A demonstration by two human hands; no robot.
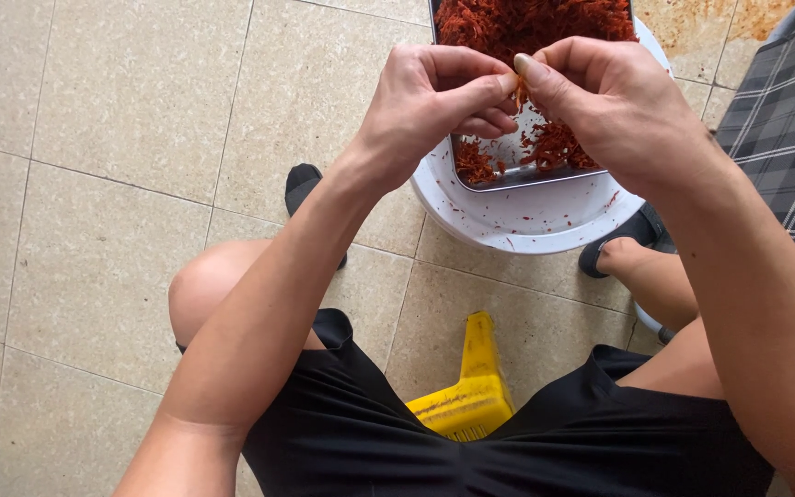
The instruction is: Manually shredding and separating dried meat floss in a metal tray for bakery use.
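Red little strands fill a shiny metal tray in front of us. We sit low and look down at our two hands, which meet over the tray. Our left hand has its fingers curled, with the thumb pushed out to the right. Our right hand does the same from the other side. The two thumbs almost touch, and between them we pinch one small orange-red piece. It is too small for us to tell more about it.

Most of the red strands lie at the far end of the tray. The near end is mostly bare metal, with a small heap under our right hand and a few bits in the left corner. The tray rests on top of a round white tub. Tiny red crumbs dot the tub's white top.

Below us a yellow stool peeks out between our legs. We wear black shorts. The floor is made of pale tiles. A grey checked cloth shows at the right edge.
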